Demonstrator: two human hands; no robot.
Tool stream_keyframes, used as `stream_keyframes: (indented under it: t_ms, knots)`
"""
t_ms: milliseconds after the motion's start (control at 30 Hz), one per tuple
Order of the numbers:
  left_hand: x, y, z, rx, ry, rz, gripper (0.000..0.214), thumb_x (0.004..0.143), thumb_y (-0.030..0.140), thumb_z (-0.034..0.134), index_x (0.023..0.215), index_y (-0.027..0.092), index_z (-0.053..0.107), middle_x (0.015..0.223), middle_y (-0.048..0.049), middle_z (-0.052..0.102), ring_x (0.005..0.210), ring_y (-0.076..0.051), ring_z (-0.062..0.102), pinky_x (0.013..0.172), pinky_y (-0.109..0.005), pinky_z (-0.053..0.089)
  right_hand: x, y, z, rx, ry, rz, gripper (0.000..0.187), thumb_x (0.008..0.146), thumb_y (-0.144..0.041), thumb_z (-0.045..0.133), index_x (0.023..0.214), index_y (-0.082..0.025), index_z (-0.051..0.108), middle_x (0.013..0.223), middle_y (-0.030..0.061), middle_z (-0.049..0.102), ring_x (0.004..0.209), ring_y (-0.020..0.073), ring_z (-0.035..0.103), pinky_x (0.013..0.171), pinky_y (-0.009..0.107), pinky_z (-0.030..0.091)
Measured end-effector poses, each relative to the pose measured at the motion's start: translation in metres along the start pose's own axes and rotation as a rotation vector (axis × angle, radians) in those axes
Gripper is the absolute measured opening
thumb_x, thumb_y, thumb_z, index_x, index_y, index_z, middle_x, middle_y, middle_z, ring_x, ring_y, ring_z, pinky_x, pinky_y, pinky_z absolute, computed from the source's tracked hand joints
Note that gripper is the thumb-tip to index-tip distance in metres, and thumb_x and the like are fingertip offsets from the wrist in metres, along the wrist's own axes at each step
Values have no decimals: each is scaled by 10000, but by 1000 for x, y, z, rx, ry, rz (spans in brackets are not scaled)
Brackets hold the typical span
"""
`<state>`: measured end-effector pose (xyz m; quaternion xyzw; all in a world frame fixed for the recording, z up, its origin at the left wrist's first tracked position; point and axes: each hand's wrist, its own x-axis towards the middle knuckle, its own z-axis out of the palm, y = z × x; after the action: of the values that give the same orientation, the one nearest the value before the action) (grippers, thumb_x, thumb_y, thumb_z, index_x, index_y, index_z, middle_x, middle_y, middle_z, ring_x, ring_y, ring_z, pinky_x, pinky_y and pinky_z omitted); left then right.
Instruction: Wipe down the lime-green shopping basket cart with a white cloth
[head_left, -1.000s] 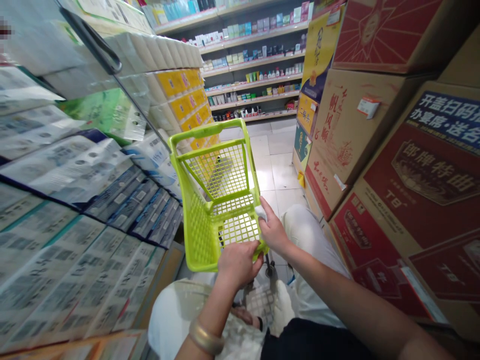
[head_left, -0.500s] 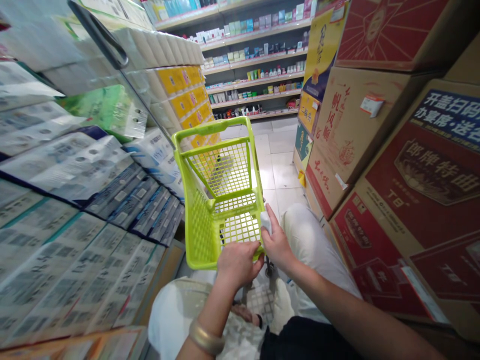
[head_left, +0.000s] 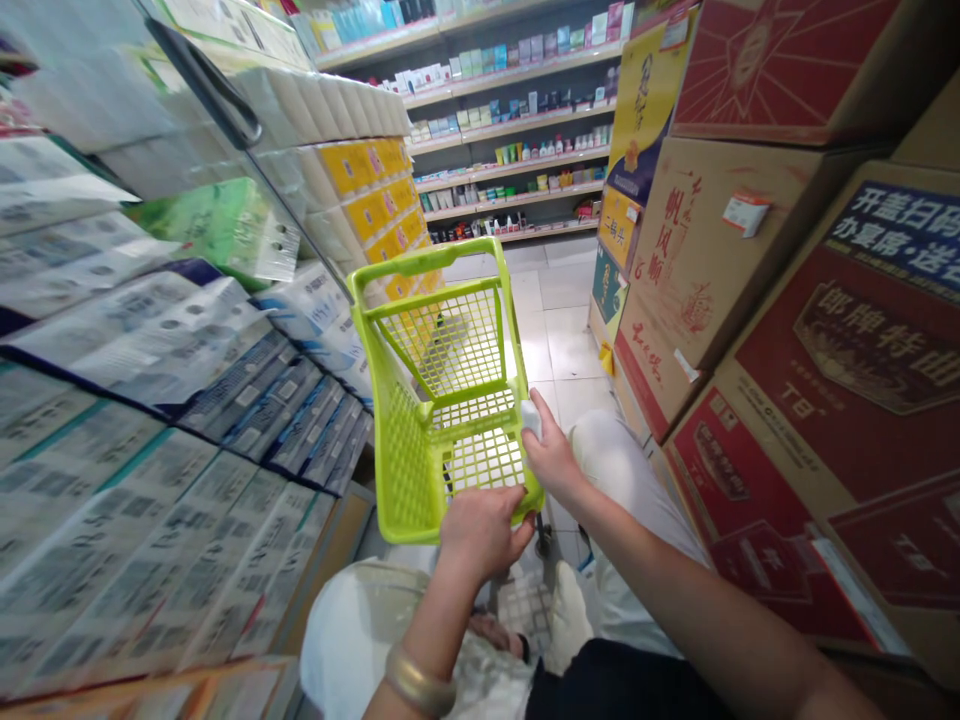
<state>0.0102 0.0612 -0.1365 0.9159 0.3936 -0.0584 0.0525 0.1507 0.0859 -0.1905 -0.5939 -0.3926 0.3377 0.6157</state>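
Note:
A lime-green plastic shopping basket [head_left: 420, 400] on a wheeled frame stands in the aisle in front of me, with nothing inside it. My left hand [head_left: 484, 528] is closed over the basket's near rim. My right hand [head_left: 551, 455] presses a small white cloth [head_left: 530, 420] against the basket's right rim, fingers curled on it. A metal bangle sits on my left wrist.
Stacked packs of tissue and paper goods [head_left: 150, 330] fill the left side. Large red and brown cartons [head_left: 787, 300] are piled on the right. A tiled floor [head_left: 562, 340] runs ahead to shelves of small bottles and boxes [head_left: 517, 130].
My right hand with the cloth has slid a short way along the basket's right rim. The basket and the view have shifted slightly to the right.

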Motion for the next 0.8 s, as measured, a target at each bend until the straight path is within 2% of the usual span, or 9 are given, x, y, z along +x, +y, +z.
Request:
stream_keyframes:
  t_ms: [133,233,300,467,567,667,800]
  knots:
    - [-1,-2,1,-22,2,8,243,879,431,504,937,244,648,927,-49,750,851,-257,694,742,-353,486,-54,4,-9,9,-43,-10,730,844,-236,489,1536,-245,257,1551,22,378,1438,207,354,1214,415,252]
    - [-2,-2,2,-29,3,15,255,863,446,525,964,246,646,941,-45,751,855,-260,694,740,-352,485,-65,3,-14,6,-68,-9,735,844,-237,486,1539,-228,247,1570,24,342,1459,195,311,1224,399,228]
    - [-2,-1,2,-27,5,17,267,874,458,506,945,242,647,929,-46,748,848,-257,694,728,-344,481,-51,0,-14,-7,-74,-1,750,829,-228,485,1539,-203,245,1571,38,340,1459,198,309,1223,402,226]
    - [-3,3,-1,-15,6,14,262,879,446,499,932,237,648,878,-49,741,820,-242,693,707,-323,472,16,-9,-4,-35,-35,43,771,768,-196,517,1512,-185,316,1546,55,389,1426,232,372,1208,420,258]
    - [-3,3,-2,-11,1,17,260,879,435,499,927,230,650,878,-59,739,819,-250,691,707,-332,472,29,-8,0,-19,-21,19,749,774,-196,514,1503,-185,341,1513,55,438,1410,234,399,1205,426,271]
    - [-3,2,-2,-22,-3,5,261,876,441,506,900,223,649,880,-67,739,830,-257,688,719,-339,470,5,-2,-1,7,-24,-7,723,810,-205,497,1511,-222,322,1507,36,446,1410,214,398,1211,436,257]
    - [-4,1,-2,-51,-10,12,241,864,426,535,963,238,648,933,-60,746,862,-254,688,746,-342,473,-52,5,-10,28,-50,-31,712,855,-206,494,1528,-276,274,1565,7,350,1452,201,324,1224,458,213]
